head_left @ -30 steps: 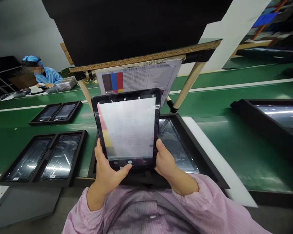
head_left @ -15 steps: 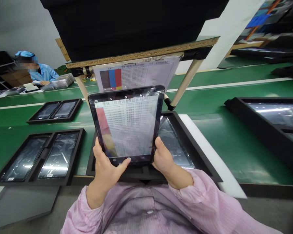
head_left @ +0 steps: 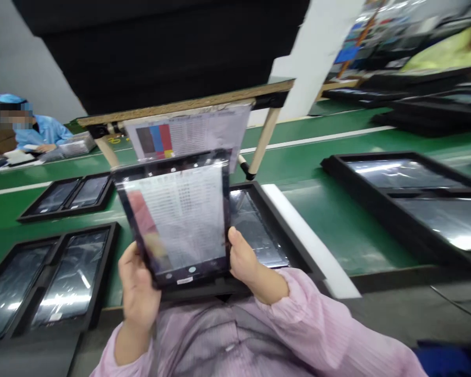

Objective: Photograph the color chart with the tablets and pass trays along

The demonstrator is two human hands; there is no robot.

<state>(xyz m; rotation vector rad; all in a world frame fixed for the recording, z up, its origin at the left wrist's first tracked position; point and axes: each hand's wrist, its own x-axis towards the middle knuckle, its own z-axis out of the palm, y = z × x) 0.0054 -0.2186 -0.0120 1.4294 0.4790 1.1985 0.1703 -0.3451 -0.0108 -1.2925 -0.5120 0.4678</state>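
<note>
A tablet (head_left: 180,220) with a black border is held up in front of me, its lit screen showing a camera picture of a printed sheet. My left hand (head_left: 137,285) grips its lower left edge, the fingers partly behind it. On the lower right edge my right hand (head_left: 243,256) is closed, thumb along the side. Behind the tablet, a printed sheet (head_left: 204,131) with colour blocks hangs below a wooden shelf. Under it lies a black foam tray (head_left: 272,228) with a film-covered tablet (head_left: 255,230) in its right side; the tray's left part is hidden.
Left on the green bench (head_left: 310,209) lie two black trays of tablets, the nearer one (head_left: 112,246) close to my left arm. Another tray (head_left: 361,209) sits at right. A white foam strip (head_left: 314,241) borders the middle tray. A person in blue (head_left: 43,131) sits far left.
My view has swung to the right, so the scene shifts left. My left thumb has come off the lower screen to the tablet's side. Both hands still hold the tablet.
</note>
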